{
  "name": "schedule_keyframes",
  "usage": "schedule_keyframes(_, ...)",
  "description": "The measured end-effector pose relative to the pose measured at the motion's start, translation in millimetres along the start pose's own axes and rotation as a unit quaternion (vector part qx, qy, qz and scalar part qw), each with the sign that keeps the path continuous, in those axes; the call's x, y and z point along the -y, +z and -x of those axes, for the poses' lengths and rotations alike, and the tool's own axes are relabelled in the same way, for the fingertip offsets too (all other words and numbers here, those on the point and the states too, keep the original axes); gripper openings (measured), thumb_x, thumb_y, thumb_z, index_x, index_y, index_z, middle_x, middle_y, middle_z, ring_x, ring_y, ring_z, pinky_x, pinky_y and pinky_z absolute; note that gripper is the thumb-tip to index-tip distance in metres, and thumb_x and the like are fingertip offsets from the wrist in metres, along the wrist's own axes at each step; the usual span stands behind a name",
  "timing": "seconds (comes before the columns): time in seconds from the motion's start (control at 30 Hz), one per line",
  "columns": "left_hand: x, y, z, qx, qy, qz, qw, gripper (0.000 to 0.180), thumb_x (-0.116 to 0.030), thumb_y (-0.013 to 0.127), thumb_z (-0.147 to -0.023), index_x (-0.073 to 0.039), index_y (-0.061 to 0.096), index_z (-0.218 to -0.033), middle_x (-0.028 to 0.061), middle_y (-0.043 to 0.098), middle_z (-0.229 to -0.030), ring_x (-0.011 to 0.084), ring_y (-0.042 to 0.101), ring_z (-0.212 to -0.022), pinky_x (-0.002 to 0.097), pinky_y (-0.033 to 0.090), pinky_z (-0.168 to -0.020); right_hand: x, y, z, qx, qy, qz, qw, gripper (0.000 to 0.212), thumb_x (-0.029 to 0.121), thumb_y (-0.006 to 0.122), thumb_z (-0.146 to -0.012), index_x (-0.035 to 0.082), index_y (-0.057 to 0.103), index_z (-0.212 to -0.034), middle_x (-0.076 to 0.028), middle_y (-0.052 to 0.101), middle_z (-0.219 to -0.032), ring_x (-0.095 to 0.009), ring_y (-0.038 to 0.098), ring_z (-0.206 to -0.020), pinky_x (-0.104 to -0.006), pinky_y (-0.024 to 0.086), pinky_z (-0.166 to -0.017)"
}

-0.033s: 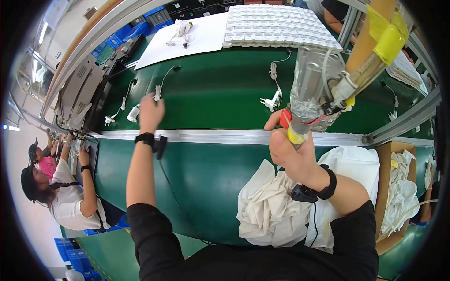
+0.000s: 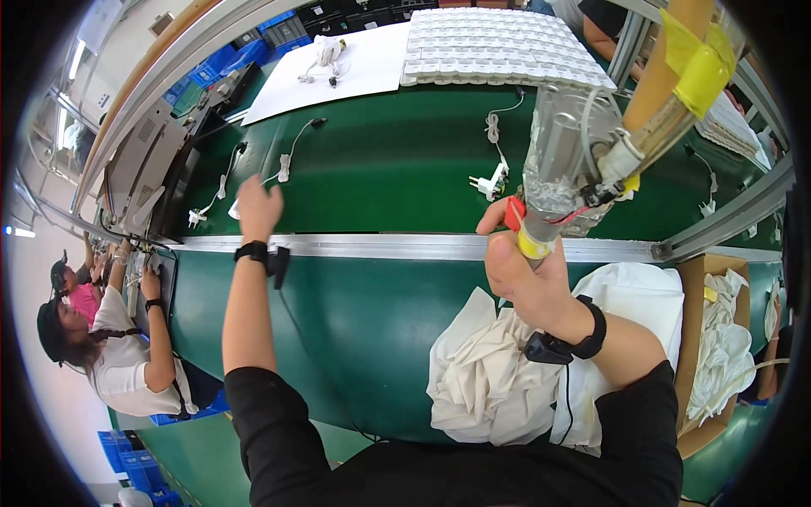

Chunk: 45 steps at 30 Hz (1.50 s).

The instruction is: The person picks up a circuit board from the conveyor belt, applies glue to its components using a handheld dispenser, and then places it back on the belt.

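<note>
My left hand [image 2: 258, 209] is over the near edge of the green belt with its thumb and fingers apart. It partly hides a white plug adapter [image 2: 235, 208], whose white cord [image 2: 284, 169] runs up to a black connector; I cannot tell if the hand touches it. My right hand [image 2: 536, 275] is wrapped round the lower end of a hanging tool [image 2: 553, 190], which is foil-covered, with yellow tape, a red part, wires and a tube. Just left of the tool lies another white plug adapter [image 2: 490, 182] with a bundled cord.
More corded adapters lie at the left [image 2: 198, 218] and right [image 2: 708, 208] of the green belt [image 2: 380, 169]. Beyond are a white board [image 2: 363, 63] and rows of white pieces [image 2: 498, 51]. Nearer are cream cloth [image 2: 494, 380] and a cardboard box [image 2: 691, 338]. A co-worker [image 2: 127, 363] sits left.
My left hand has shifted slightly left and down, off the cord and over the white adapter beside it. My right hand and the tool have not moved.
</note>
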<state>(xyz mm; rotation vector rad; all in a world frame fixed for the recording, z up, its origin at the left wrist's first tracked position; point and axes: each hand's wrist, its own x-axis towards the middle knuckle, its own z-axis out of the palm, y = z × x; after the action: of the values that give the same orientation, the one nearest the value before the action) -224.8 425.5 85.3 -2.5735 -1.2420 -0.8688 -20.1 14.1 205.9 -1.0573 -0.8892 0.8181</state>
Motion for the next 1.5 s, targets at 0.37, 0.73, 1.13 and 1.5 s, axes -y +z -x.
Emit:
schedule_keyframes(0.37, 68.1, 8.3, 12.7, 0.052, -0.031, -0.088, 0.994, 0.042, -0.016, 0.058, -0.072, -0.008, 0.044, -0.111, 0.019, 0.054, -0.097, 0.037, 0.053, -0.093, 0.0475, 0.044, -0.077, -4.5, -10.1, 1.6, -0.01, -0.032, 0.04, 0.999, 0.025, 0.022, 0.05, -0.091, 0.0, 0.041, -0.101, 0.005, 0.04, -0.055, -0.001, 0.033, -0.045, -0.0183, 0.027, -0.042)
schedule_keyframes(0.73, -149.9, -61.1, 17.7, 0.315, -0.251, 0.519, 0.754, 0.03, -0.026, 0.056, -0.085, -0.007, 0.052, -0.108, 0.001, 0.05, -0.077, 0.0103, 0.05, -0.065, 0.0216, 0.039, -0.052, 1.2, -16.8, -2.3, -0.005, -0.048, 0.031, 0.998, 0.018, 0.017, 0.052, -0.09, 0.002, 0.046, -0.097, 0.007, 0.044, -0.058, 0.0, 0.036, -0.048, -0.0177, 0.029, -0.045)
schedule_keyframes(1.13, -298.6, -90.4, 154.4, 0.474, -0.279, 0.77, 0.324, 0.021, -0.009, 0.049, -0.089, -0.006, 0.044, -0.109, 0.0057, 0.059, -0.095, 0.0132, 0.061, -0.085, 0.0198, 0.042, -0.047, 3.7, -21.5, -4.7, -0.029, -0.035, -0.002, 0.999, 0.017, 0.018, 0.053, -0.09, 0.004, 0.046, -0.097, 0.008, 0.042, -0.06, 0.001, 0.035, -0.048, -0.0172, 0.026, -0.043)
schedule_keyframes(1.5, -315.5, -94.0, 163.5, 0.547, -0.213, 0.778, 0.225, 0.032, -0.002, 0.041, -0.09, -0.007, 0.037, -0.121, 0.0112, 0.051, -0.119, 0.0193, 0.051, -0.112, 0.0329, 0.053, -0.08, 4.7, -25.0, -14.0, -0.069, -0.029, 0.046, 0.996, 0.025, 0.026, 0.048, -0.093, 0.002, 0.045, -0.099, 0.005, 0.038, -0.053, -0.001, 0.031, -0.042, -0.0185, 0.025, -0.039)
